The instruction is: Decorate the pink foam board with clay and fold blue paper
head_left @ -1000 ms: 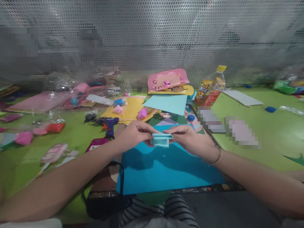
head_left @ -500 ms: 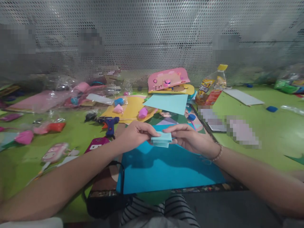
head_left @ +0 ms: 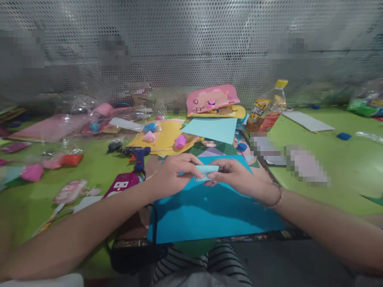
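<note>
Between my two hands is a small folded piece of light blue paper point(head_left: 206, 171), held above a bright blue sheet point(head_left: 209, 215). My left hand point(head_left: 178, 173) pinches the paper's left side, with the fingers along its upper edge. The thumb of my right hand point(head_left: 233, 175) presses on the front of its right side, and the other fingers curl behind it. Some fingertips are hidden behind the paper. The blue sheet lies flat over a patterned board at the table edge.
Left of the sheet are a blue glue gun point(head_left: 139, 157) and a purple device point(head_left: 124, 183). A drink bottle point(head_left: 266, 109) stands behind on the right. Light blue paper point(head_left: 211, 128), yellow sheets point(head_left: 167, 139) and a pink case point(head_left: 212, 99) lie at the back.
The folded paper now looks flatter and narrower in height. My right thumb has come onto its front, and my left fingers have shifted further over it.
</note>
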